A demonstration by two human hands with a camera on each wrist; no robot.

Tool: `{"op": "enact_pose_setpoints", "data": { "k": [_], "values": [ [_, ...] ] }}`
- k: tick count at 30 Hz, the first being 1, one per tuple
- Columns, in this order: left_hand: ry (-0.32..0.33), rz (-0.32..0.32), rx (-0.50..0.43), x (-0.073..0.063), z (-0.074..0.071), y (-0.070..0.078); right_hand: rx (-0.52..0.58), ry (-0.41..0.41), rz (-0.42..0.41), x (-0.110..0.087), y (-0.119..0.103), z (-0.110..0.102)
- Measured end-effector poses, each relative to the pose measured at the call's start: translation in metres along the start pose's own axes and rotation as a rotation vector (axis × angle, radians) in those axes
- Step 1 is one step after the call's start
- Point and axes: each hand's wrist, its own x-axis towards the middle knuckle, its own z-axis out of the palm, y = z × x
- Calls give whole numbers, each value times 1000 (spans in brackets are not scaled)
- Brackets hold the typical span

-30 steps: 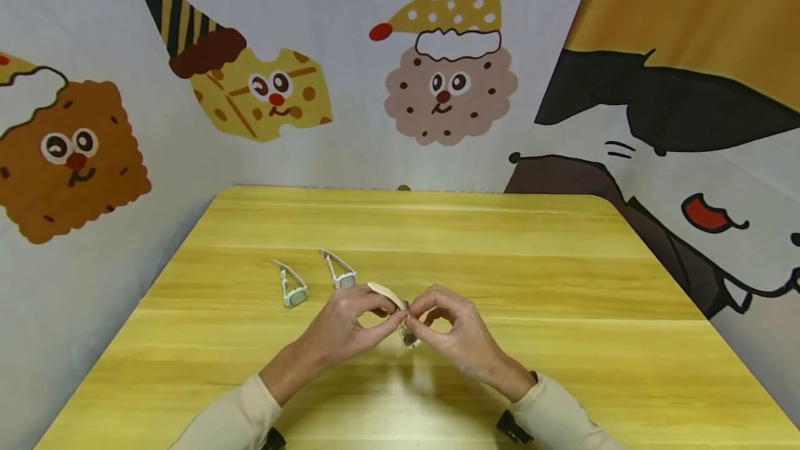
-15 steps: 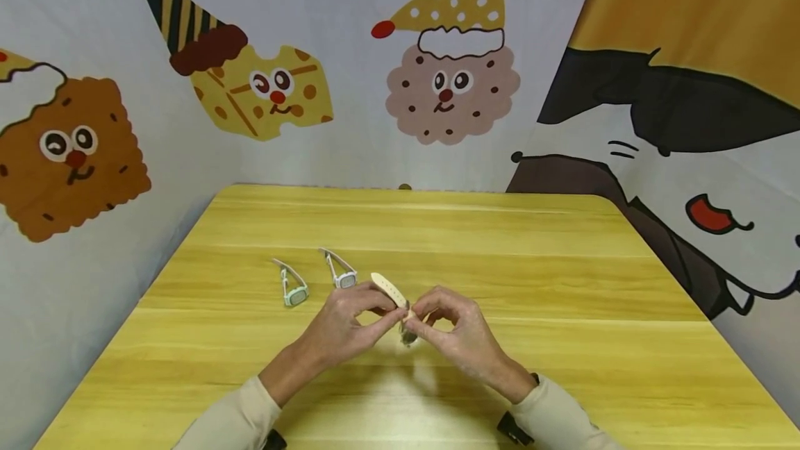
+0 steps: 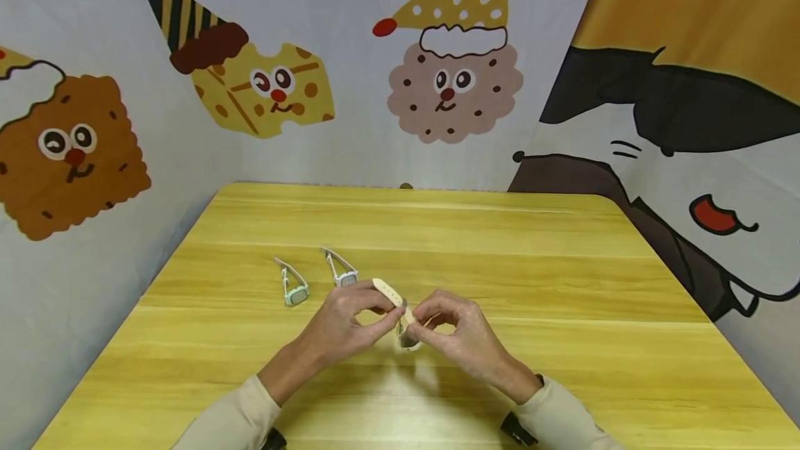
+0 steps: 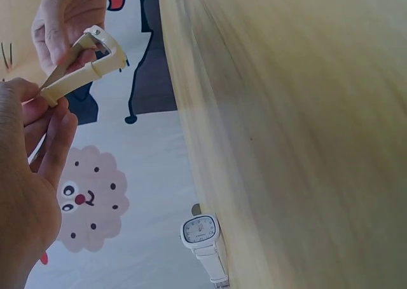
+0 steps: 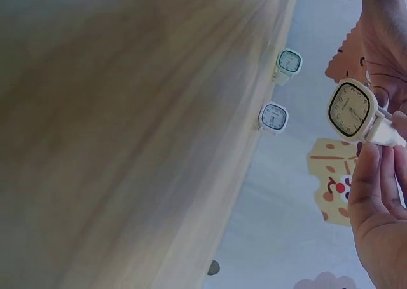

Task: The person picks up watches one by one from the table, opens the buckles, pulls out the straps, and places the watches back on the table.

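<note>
Both hands hold a cream wristwatch above the table, its strap closed into a loop. My left hand pinches the strap near the buckle, between thumb and fingers; the perforated strap end sticks up past it. My right hand pinches the strap lower down, close to the case. In the right wrist view the squarish watch face shows a dark ring and numerals. From the left wrist view, the strap band runs from my left fingertips toward the case. The buckle is partly hidden by the fingers.
On the wooden table, left of the hands, stand a mint-green watch and a white watch, straps looped behind their faces. The white one is close behind my left hand. A cartoon-printed cloth hangs behind the table.
The free strap end has risen and straightened above my left fingers. My right fingertips have shifted slightly down and away from the left ones, and more of the watch shows between them.
</note>
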Motion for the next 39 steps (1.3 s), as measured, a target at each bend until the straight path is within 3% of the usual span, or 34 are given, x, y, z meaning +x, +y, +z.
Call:
{"op": "enact_pose_setpoints", "data": {
  "k": [11, 18, 30, 39],
  "values": [
    [7, 7, -2, -1, -3, -1, -23, -23, 11, -1, 2, -2],
    [41, 69, -33, 2, -3, -2, -32, -28, 2, -1, 1, -4],
    [65, 56, -25, 0, -3, -2, -20, -22, 5, -5, 2, -4],
    [133, 96, 15, 0, -2, -2, -6, -19, 5, -4, 1, -4]
  ]
}}
